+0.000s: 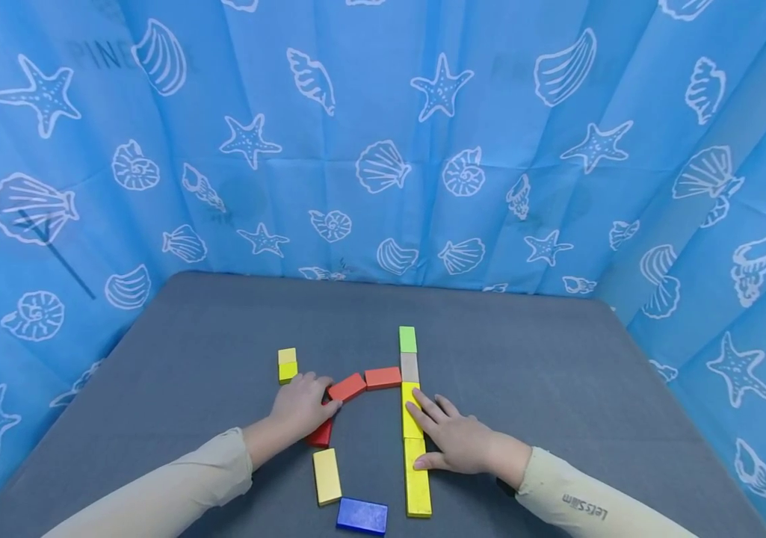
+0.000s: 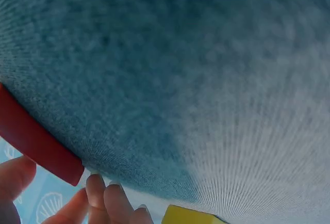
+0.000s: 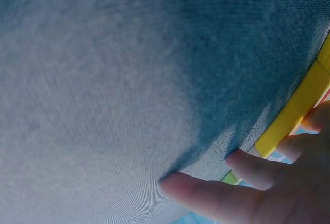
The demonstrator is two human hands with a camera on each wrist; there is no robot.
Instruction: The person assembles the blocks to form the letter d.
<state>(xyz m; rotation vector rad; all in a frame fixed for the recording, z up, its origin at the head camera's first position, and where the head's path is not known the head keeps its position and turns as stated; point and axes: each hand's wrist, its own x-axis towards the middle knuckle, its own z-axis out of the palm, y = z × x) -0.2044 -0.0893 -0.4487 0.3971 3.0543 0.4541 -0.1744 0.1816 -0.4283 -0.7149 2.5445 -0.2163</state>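
My left hand (image 1: 300, 407) is at a dark red block (image 1: 320, 433), with the thumb on its right side and the fingers around its far end. In the left wrist view the thumb touches this red block (image 2: 41, 139). Two orange-red blocks (image 1: 347, 388) continue the curve toward a straight row on the right. My right hand (image 1: 459, 441) lies with spread fingers at that row, its fingertips resting on two long yellow blocks (image 1: 416, 478). In the right wrist view its fingers (image 3: 252, 170) look extended along the yellow edge. A pale yellow block (image 1: 326, 477) lies below the dark red one.
The row goes on past the yellow blocks with a grey block (image 1: 409, 367) and a light green block (image 1: 407, 339). A blue block (image 1: 362, 515) is at the near side. Two small yellow blocks (image 1: 287, 356) stand beyond my left hand. A blue curtain (image 1: 383, 217) surrounds the grey table (image 1: 524, 344).
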